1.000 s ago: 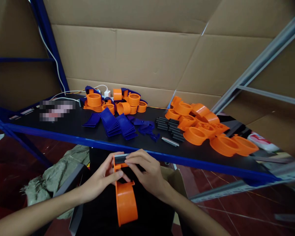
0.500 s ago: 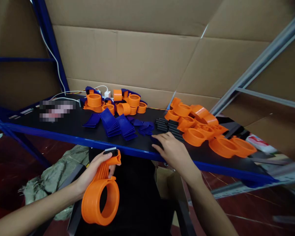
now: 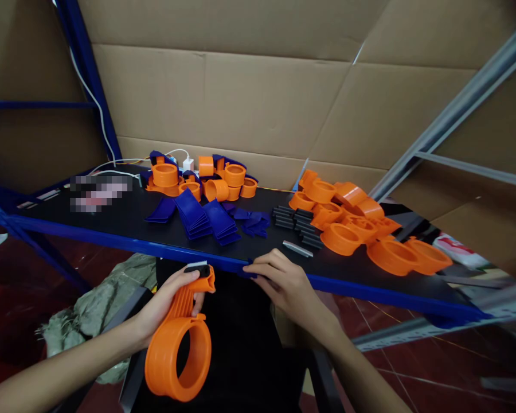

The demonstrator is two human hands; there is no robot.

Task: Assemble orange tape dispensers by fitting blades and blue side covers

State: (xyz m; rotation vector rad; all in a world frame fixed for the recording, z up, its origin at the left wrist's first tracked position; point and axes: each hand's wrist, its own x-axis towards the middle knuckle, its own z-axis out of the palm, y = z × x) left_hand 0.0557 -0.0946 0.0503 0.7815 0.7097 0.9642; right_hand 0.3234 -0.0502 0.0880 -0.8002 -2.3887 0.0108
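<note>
Head view: person seated at a black shelf (image 3: 112, 226) with a blue front edge, both hands low in front of it
Dispenser: orange tape dispenser (image 3: 178, 344), ring end hanging down, neck pointing up toward the shelf edge, a black toothed strip at its tip
Left hand: left hand (image 3: 165, 304) grips the dispenser's neck, thumb pressed near the black strip
Right hand: right hand (image 3: 284, 281) rests at the shelf's front edge, fingers curled over a small blue piece (image 3: 246, 274); whether it truly pinches the piece, I cannot tell
Metal strip: grey blade (image 3: 297, 248) lies on the shelf just beyond the right hand
Black parts: stack of black strips (image 3: 298, 223) behind the blade
Blue parts: fanned blue pieces (image 3: 206, 219) at mid-shelf
Orange parts: heap of orange rings (image 3: 361, 229) to the right, a smaller group (image 3: 198, 178) at the back
Backdrop: cardboard wall (image 3: 241, 97) behind the shelf
Risk: dispenser hangs from a one-handed grip on its narrow neck, so the heavy ring could swing or slip free
Risk: the blue piece sits right at the edge and could drop to the floor if the fingers fumble it
Risk: toothed strip lies close under the thumb and could scratch it
</note>
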